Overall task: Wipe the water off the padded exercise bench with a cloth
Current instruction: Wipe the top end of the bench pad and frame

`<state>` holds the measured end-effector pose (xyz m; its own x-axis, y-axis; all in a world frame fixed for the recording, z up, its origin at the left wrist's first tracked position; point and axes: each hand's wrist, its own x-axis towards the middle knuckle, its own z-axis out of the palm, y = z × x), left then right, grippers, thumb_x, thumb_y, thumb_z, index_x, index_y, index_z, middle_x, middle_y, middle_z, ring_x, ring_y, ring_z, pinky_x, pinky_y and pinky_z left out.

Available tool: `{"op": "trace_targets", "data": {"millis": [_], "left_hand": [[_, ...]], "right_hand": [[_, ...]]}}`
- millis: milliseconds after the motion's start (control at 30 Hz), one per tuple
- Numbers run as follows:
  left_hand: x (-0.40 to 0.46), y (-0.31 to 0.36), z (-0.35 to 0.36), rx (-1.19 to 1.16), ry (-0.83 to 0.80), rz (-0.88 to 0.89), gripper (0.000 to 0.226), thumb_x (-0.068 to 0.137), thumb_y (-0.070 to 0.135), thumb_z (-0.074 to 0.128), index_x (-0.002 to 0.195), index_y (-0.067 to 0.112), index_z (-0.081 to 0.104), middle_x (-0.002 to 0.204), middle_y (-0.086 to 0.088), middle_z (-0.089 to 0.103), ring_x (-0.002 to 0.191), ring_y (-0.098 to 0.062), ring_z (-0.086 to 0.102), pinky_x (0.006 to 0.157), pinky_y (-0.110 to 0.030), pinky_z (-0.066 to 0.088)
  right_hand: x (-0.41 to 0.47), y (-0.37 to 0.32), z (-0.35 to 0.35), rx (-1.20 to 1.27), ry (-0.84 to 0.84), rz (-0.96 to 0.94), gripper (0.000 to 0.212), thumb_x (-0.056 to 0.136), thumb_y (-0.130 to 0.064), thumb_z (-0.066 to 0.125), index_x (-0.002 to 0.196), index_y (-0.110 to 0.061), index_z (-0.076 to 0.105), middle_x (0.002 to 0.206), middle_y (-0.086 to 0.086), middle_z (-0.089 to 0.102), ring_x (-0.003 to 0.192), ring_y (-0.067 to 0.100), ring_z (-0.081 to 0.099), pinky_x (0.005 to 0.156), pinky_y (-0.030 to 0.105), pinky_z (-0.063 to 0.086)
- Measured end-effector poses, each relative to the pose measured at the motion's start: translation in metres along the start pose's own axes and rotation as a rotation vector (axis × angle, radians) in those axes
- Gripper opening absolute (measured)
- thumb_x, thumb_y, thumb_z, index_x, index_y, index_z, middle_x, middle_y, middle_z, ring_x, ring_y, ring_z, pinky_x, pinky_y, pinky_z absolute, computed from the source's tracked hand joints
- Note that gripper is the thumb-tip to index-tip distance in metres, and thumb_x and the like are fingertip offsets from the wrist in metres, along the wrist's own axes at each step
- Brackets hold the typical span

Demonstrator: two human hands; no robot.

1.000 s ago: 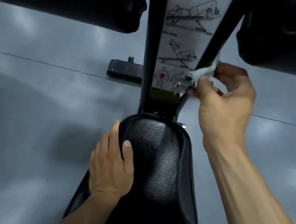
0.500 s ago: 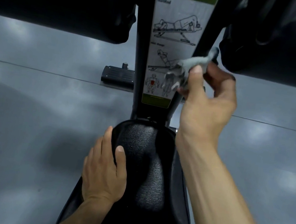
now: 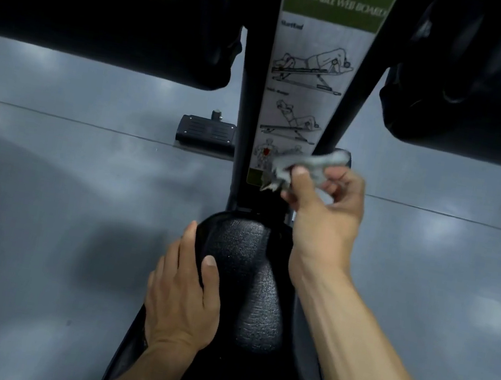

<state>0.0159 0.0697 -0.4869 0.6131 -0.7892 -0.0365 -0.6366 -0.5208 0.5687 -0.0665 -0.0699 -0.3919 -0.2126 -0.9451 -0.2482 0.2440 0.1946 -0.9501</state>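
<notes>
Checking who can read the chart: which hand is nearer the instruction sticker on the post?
Right. The right hand holds the cloth against the instruction sticker's lower end; the left hand rests below on the bench pad, well short of it.

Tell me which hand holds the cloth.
The right hand pinches the grey cloth by the instruction sticker; the left hand rests on the bench pad.

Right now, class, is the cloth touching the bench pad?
No: the right hand holds the cloth up by the instruction label, clear of the pad.
</notes>
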Motion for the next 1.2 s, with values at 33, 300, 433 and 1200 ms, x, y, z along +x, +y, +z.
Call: {"op": "trace_targets", "data": {"millis": [33,300,433,1200], "left_hand": [[0.000,0.000,0.000,0.001,-0.001,-0.001,0.061,0.102,0.045,0.022,0.156,0.018,0.035,0.145,-0.005,0.053,0.120,-0.028,0.054,0.098,-0.046,0.045],[0.002,-0.002,-0.001,-0.001,-0.031,0.007,0.062,0.104,0.047,0.020,0.157,0.018,0.032,0.145,-0.005,0.052,0.120,-0.027,0.054,0.096,-0.044,0.045],[0.001,-0.003,-0.002,0.005,-0.040,0.007,0.062,0.104,0.050,0.017,0.158,0.021,0.028,0.148,-0.003,0.049,0.124,-0.026,0.052,0.099,-0.044,0.044],[0.002,-0.001,-0.001,0.008,-0.011,-0.004,0.063,0.100,0.044,0.024,0.156,0.017,0.035,0.142,-0.006,0.053,0.119,-0.029,0.054,0.098,-0.045,0.044]], "right_hand": [[-0.002,0.006,-0.002,0.016,0.015,0.058,0.027,0.089,-0.001,0.075,0.100,-0.015,0.054,0.095,0.003,0.050,0.058,0.001,0.061,0.070,0.026,0.058],[-0.037,-0.049,0.022,0.129,-0.168,-0.135,0.018,0.089,-0.002,0.076,0.091,-0.007,0.058,0.070,-0.006,0.052,0.062,0.011,0.063,0.066,0.032,0.061],[-0.026,-0.055,0.044,0.019,-0.129,-0.276,0.021,0.088,-0.003,0.077,0.083,-0.010,0.058,0.058,-0.009,0.049,0.055,0.011,0.062,0.061,0.043,0.063],[0.016,0.036,-0.017,-0.651,0.077,-0.057,0.023,0.072,-0.027,0.088,0.070,-0.021,0.065,0.064,-0.005,0.066,0.064,0.016,0.069,0.070,0.040,0.060]]}}
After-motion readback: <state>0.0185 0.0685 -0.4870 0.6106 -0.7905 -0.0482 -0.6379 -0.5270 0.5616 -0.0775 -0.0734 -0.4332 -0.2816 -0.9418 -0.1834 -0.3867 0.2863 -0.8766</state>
